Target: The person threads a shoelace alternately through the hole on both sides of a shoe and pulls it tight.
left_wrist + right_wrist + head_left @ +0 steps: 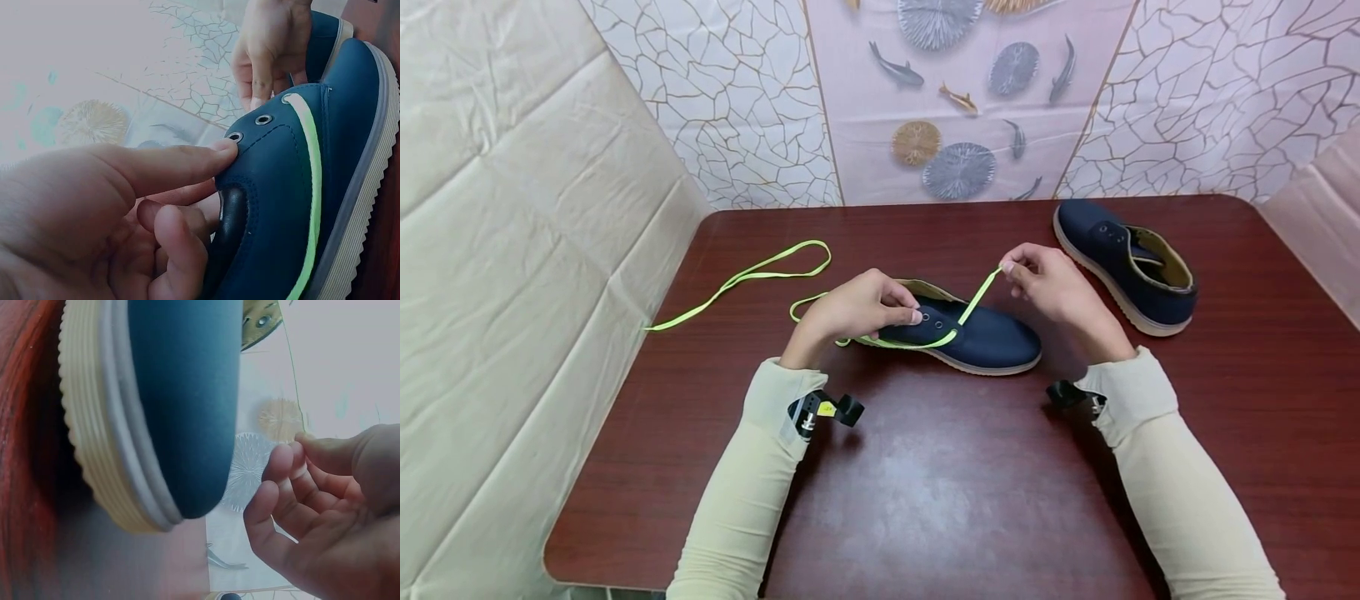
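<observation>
A navy blue shoe (pixel 1000 337) lies on the table, its toe to the right. My left hand (pixel 856 308) grips the edge of its eyelet flap, the thumb (pixel 187 165) on the outside beside a metal eyelet (pixel 235 137) and other fingers inside the opening. A neon yellow-green shoelace (pixel 976 302) passes through the eyelet nearest the toe. Its upper length is stretched up to my right hand (pixel 1047 279), which pinches the end between thumb and fingertips above the toe. The lace's other part runs along the shoe's near side, under my left hand in the head view.
A second navy shoe (pixel 1157 292), with no lace showing, stands at the back right of the dark red table (pixel 910 500). Another yellow-green lace stretch (pixel 737 279) lies looped at the back left, reaching the table's left edge. Patterned cloth (pixel 745 108) hangs behind.
</observation>
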`<state>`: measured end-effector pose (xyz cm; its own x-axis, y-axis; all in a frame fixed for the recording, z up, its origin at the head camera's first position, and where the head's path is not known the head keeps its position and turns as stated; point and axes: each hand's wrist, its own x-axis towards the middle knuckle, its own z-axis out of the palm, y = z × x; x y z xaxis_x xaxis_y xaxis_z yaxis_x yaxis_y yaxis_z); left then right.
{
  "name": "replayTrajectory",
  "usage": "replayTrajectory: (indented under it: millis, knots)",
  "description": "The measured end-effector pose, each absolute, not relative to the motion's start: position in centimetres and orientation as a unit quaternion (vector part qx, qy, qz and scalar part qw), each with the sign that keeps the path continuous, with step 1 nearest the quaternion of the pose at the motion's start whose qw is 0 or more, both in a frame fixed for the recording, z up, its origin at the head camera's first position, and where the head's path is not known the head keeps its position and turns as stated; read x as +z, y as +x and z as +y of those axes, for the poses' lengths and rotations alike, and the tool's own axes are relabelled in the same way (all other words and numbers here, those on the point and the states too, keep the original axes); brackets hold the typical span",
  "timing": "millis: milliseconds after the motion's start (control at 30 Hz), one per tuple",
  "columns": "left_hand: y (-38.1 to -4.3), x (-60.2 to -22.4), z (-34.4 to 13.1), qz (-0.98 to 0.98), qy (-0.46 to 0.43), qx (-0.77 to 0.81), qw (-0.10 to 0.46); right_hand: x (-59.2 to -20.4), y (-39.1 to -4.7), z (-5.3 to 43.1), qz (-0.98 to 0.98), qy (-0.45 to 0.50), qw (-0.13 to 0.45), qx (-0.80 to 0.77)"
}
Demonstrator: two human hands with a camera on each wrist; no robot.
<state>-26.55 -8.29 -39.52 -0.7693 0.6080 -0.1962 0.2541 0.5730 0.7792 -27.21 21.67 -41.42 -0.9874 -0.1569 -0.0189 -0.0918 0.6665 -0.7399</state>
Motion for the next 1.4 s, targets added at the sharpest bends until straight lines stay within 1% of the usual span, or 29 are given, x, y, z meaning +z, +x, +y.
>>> replayTrajectory:
  millis: [100, 233, 433, 633, 833, 967, 1200, 1300, 1400]
  knots:
    - [-26.5, -39.5, -8.2, 0.859, 0.245, 0.388, 0.227, -41.2, -27.3, 22.0, 0.908, -0.067, 0.02, -0.413]
    - [-26.4, -39.4, -8.2, 0.868, 0.253, 0.373, 0.21, -41.0, -27.3, 22.5, 0.901, -0.066, -0.017, -0.429]
    - [-26.5, -39.1, -8.3, 0.876, 0.271, 0.346, 0.199, -40.8, -27.2, 23.1, 0.884, -0.041, -0.056, -0.463]
    - [-26.5, -39.2, -8.3, 0.875, 0.274, 0.348, 0.197, -41.0, -27.2, 23.4, 0.874, -0.007, -0.079, -0.479]
    - [-26.4, -39.1, -8.2, 0.878, 0.259, 0.36, 0.183, -41.0, -27.4, 23.4, 0.86, -0.001, -0.077, -0.505]
    - [-26.3, -39.0, -8.1, 0.879, 0.243, 0.385, 0.14, -40.5, -27.1, 23.4, 0.856, -0.014, -0.06, -0.513]
    - [-26.2, -39.6, -6.8, 0.858, 0.245, 0.451, 0.028, -39.2, -26.5, 23.5, 0.871, -0.082, -0.04, -0.483]
    - [-25.9, -39.9, -5.8, 0.847, 0.245, 0.473, 0.0, -38.5, -26.2, 23.3, 0.877, -0.111, -0.034, -0.466]
    - [-25.4, -40.0, -4.9, 0.832, 0.25, 0.496, -0.011, -37.7, -25.7, 22.7, 0.878, -0.136, -0.028, -0.458]
